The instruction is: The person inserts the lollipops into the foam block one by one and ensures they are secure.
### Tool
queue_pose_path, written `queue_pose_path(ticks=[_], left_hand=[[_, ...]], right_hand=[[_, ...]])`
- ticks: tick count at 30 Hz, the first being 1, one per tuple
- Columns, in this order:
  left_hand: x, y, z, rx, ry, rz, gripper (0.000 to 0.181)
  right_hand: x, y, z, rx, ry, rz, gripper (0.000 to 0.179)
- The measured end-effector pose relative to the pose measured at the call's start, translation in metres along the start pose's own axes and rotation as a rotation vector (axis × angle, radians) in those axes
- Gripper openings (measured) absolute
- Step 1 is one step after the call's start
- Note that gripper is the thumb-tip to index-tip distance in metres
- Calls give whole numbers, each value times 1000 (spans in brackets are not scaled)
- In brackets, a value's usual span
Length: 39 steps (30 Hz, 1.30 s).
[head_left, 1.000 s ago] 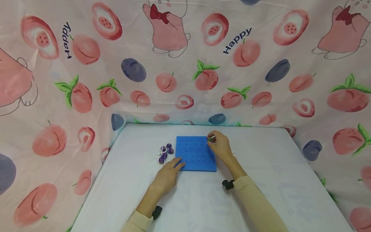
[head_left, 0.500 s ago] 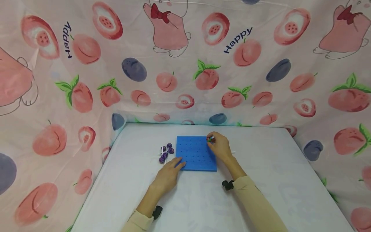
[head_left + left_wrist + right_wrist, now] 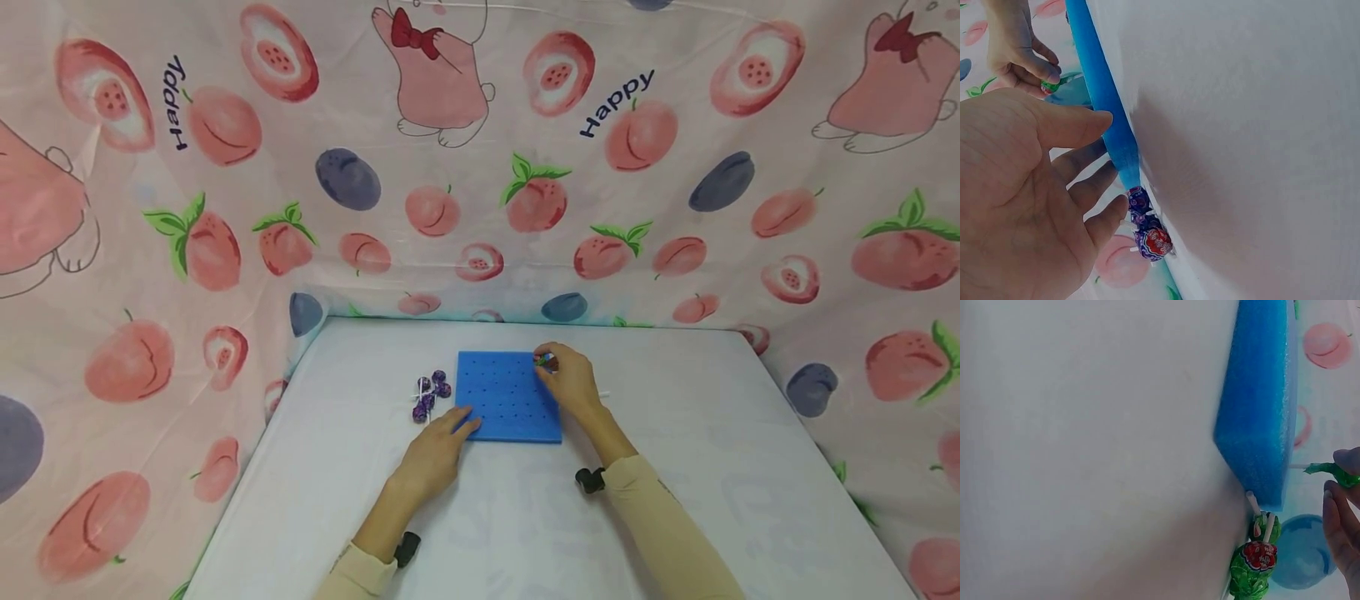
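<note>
My right hand (image 3: 572, 379) pinches a green-wrapped lollipop (image 3: 1339, 473) above the far right corner of a blue foam board (image 3: 504, 398) dotted with small holes. The lollipop's white stick points down at the board's top face; whether its tip is in a hole I cannot tell. At the near left corner, my left hand (image 3: 433, 450) rests on the board with relaxed fingers, the thumb (image 3: 1079, 125) lying at its near edge. Several purple-wrapped lollipops (image 3: 427, 402) lie just left of the board, near the left fingers.
More green-wrapped lollipops (image 3: 1255, 562) lie against the board's right side, mostly hidden behind my right hand in the head view. A white table (image 3: 675, 500) carries everything. A fruit-print cloth (image 3: 480, 208) hangs behind it and along the sides.
My right hand has sunk very slightly with the lollipop at the board's far right corner. The left hand, board and purple lollipops stay as they were.
</note>
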<state>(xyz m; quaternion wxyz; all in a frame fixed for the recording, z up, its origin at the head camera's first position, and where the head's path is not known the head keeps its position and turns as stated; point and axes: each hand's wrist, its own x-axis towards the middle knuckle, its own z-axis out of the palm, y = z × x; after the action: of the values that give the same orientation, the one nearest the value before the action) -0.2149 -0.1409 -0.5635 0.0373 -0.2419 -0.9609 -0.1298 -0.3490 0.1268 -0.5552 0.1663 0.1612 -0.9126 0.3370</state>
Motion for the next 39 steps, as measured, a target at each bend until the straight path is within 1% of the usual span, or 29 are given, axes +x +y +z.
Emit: queue_pose_path(ticks=[5, 15, 23, 33, 39], left_hand=[[0, 0, 0, -2, 5, -3, 48], [0, 0, 0, -26, -11, -13, 48], [0, -2, 2, -35, -13, -10, 50], [0, -3, 1, -43, -4, 5, 49], [0, -4, 1, -49, -11, 3, 50]], right_hand=[[-2, 3, 0, -21, -10, 10, 32], [-5, 6, -3, 18, -30, 58, 45], [-4, 8, -6, 23, -38, 52, 51], [-9, 20, -5, -16, -43, 44, 51], [-10, 17, -11, -70, -44, 38, 41]])
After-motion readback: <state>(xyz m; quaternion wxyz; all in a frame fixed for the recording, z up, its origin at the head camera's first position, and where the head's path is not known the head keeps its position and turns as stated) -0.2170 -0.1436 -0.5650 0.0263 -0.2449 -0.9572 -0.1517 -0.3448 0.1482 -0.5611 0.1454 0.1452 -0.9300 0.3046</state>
